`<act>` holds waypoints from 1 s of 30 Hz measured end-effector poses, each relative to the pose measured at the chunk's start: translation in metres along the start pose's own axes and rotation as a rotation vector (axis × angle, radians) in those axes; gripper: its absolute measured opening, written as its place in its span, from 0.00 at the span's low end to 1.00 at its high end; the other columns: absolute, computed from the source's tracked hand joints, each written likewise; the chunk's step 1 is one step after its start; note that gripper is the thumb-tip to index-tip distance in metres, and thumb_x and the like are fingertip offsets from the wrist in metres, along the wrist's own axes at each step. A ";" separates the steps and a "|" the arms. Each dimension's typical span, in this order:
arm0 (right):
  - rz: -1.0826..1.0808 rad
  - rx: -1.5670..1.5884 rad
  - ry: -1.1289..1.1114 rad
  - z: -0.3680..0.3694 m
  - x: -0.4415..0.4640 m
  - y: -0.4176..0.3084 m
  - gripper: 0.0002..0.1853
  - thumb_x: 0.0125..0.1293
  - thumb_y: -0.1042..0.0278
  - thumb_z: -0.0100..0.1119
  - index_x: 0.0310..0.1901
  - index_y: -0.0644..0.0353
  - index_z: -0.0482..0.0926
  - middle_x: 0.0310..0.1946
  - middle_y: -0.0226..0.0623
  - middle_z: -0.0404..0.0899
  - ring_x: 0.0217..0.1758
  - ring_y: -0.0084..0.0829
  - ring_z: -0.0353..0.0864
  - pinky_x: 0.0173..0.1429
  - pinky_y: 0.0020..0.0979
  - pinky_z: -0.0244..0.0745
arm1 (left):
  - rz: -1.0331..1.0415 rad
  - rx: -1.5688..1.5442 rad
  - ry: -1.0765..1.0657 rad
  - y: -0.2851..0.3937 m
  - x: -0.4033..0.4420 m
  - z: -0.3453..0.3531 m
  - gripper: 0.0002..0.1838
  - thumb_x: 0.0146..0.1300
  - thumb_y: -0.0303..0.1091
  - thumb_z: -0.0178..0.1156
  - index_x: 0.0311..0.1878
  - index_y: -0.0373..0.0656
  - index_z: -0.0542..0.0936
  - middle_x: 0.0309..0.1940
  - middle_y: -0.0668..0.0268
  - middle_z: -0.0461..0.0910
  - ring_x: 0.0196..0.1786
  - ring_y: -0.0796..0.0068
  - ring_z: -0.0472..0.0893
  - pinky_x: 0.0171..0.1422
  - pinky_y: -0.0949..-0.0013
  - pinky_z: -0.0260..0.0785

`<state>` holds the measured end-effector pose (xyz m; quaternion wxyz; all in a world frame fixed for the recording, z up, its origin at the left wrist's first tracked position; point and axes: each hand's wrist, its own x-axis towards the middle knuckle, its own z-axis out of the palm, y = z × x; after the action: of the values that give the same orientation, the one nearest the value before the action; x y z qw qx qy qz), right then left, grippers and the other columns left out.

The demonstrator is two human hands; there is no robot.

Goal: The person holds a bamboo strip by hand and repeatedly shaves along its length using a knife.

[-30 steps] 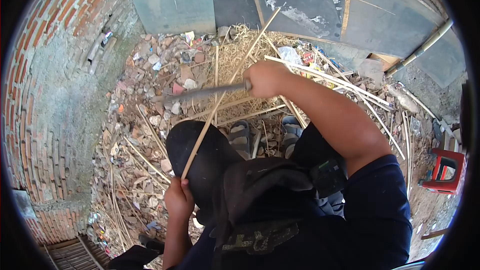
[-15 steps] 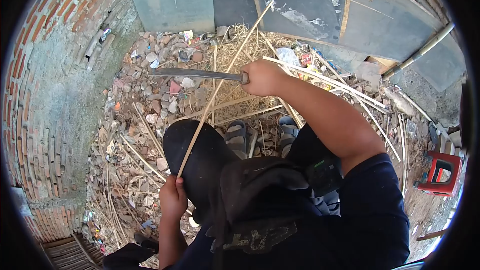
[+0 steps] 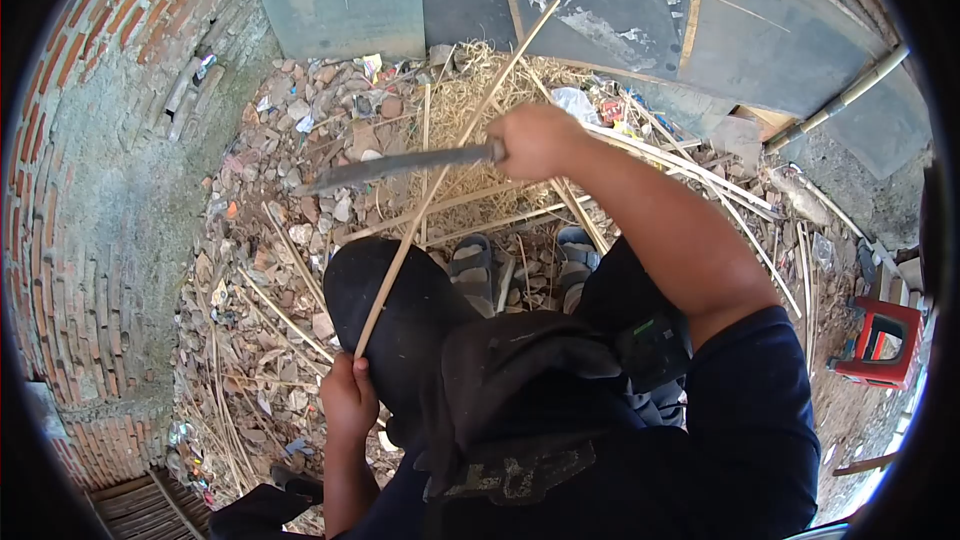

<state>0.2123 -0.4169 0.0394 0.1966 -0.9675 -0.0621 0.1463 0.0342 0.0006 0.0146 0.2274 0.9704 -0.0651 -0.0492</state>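
My left hand (image 3: pixel 349 398) is closed around the near end of a long, thin bamboo strip (image 3: pixel 402 252). The strip slants over my left knee and away toward the panels. In my right hand (image 3: pixel 540 143) is the handle of a machete (image 3: pixel 400 165), its blade pointing left and crossing the strip, slightly blurred. Whether the edge touches the strip I cannot tell. Beneath the blade lies a heap of pale shavings (image 3: pixel 480 180).
Rubble and litter (image 3: pixel 300 155) cover the ground. Several bamboo strips (image 3: pixel 690 175) lie to the right. A red plastic stool (image 3: pixel 880 343) stands at far right. A brick wall (image 3: pixel 110 200) rises on the left, with grey panels (image 3: pixel 600 10) ahead.
My right hand has moved slightly right and the machete's tip has dropped toward me. The strip's far end has shifted a little to the right. My left hand stays nearly in place.
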 end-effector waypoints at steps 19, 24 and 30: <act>-0.025 -0.007 0.039 -0.005 -0.014 -0.012 0.13 0.62 0.61 0.61 0.47 0.50 0.85 0.36 0.37 0.87 0.44 0.36 0.88 0.52 0.42 0.83 | 0.019 -0.158 -0.111 0.006 0.008 -0.016 0.25 0.83 0.48 0.46 0.34 0.36 0.71 0.20 0.58 0.69 0.25 0.70 0.69 0.31 0.60 0.62; -0.028 -0.006 -0.022 0.007 0.010 0.015 0.12 0.63 0.60 0.60 0.45 0.51 0.86 0.35 0.39 0.86 0.45 0.37 0.88 0.51 0.42 0.82 | -0.005 -0.218 -0.062 -0.005 0.007 -0.002 0.24 0.83 0.47 0.45 0.33 0.37 0.70 0.19 0.61 0.67 0.26 0.73 0.66 0.31 0.61 0.61; -0.005 0.206 0.174 -0.010 -0.002 0.021 0.15 0.58 0.58 0.65 0.45 0.53 0.86 0.38 0.40 0.87 0.46 0.42 0.87 0.52 0.43 0.81 | 0.036 -0.268 -0.074 -0.002 0.008 -0.008 0.25 0.83 0.48 0.45 0.31 0.39 0.68 0.20 0.67 0.65 0.26 0.77 0.64 0.31 0.64 0.59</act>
<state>0.2144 -0.4404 0.0402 0.2998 -0.9511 -0.0318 0.0669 0.0435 0.0046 0.0201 0.3531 0.9276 -0.0836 -0.0890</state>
